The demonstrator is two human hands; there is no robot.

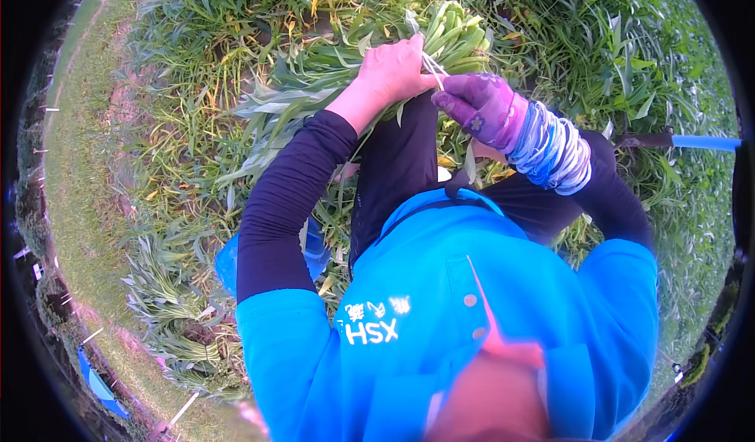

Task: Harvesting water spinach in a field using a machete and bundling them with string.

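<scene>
A bundle of long-leaved greens [457, 38] lies across the front of my knee, its pale cut stem ends to the upper right and its leaves trailing left. My bare left hand [392, 67] is closed over the bundle just behind the stem ends. Thin white string [433, 64] runs from the bundle between my two hands. In a purple flowered glove, my right hand [481, 106] pinches that string close to my left thumb. Many loops of white and blue string [548, 147] circle my right wrist. My fingers partly hide where the string meets the stems.
Leafy plants [637, 58] grow thickly ahead and to the right. Cut bunches of greens [177, 300] lie on the ground at my left. A blue object [315, 247] sits partly hidden behind my left arm. A blue-ended bar [702, 142] is at right.
</scene>
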